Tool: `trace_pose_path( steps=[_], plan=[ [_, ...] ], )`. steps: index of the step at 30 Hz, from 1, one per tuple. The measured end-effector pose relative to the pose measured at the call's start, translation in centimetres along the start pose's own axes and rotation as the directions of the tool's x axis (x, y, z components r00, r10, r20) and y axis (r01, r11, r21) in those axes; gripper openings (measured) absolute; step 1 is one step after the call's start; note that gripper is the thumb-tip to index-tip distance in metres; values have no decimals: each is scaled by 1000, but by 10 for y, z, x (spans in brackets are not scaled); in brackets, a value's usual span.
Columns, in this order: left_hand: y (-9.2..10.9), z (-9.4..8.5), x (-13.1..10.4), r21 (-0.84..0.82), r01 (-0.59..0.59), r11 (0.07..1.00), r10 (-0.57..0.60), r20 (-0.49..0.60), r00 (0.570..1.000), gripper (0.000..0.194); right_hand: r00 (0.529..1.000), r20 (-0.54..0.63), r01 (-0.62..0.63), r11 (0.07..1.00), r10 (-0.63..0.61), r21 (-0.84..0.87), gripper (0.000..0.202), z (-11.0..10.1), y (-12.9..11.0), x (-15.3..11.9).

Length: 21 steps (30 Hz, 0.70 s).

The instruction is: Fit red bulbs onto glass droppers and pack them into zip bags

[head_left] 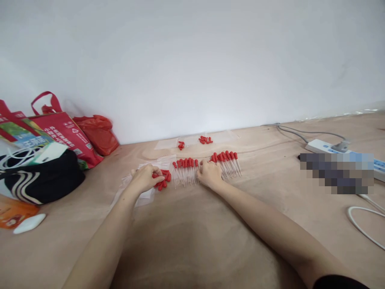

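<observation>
My left hand [146,178] reaches into a small pile of red rubber dropper bulbs [165,178], thumb and fingers closed on one of them. The pile lies on clear plastic bags [146,198]. To its right is a row of droppers [187,172] with red bulbs and clear tubes, bulbs pointing away from me. My right hand [209,172] rests between this row and a second group of droppers [231,165], its fingers curled together. What those fingers hold is hidden behind the hand.
Two small clusters of red bulbs [205,140] lie on flat clear bags [167,144] near the wall. On the left stand a red shopping bag [67,134], a red plastic bag [100,134] and a black pouch [60,176]. A power strip [326,148] with cables sits at right.
</observation>
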State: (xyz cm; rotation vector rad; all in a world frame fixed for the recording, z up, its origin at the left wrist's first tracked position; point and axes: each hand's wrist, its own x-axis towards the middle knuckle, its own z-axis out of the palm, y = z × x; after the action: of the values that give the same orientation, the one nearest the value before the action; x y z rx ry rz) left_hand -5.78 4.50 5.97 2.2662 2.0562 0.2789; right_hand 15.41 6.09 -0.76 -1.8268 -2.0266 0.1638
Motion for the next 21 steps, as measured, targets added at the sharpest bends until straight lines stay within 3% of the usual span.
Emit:
trace_pose_path(
  steps=[3,8,13,17,21],
  plan=[
    [7,3,-1,117,3,993,-5,20,1000,16,1000,18,-3,1000,3,-13,30,0,1,0],
    [15,24,3,251,-19,968,42,-85,996,20,999,19,-27,998,28,-58,28,-1,2,-2],
    [12,38,4,290,-3,957,25,-73,997,15,1000,10,-7,991,8,-132,23,0,-1,-6],
    [15,36,4,293,14,956,14,-94,995,14,999,-29,37,985,-43,-167,23,0,-2,-10],
    [33,28,-2,198,39,979,3,-207,978,14,982,-130,106,965,-140,-240,23,-4,14,-17]
  ],
)
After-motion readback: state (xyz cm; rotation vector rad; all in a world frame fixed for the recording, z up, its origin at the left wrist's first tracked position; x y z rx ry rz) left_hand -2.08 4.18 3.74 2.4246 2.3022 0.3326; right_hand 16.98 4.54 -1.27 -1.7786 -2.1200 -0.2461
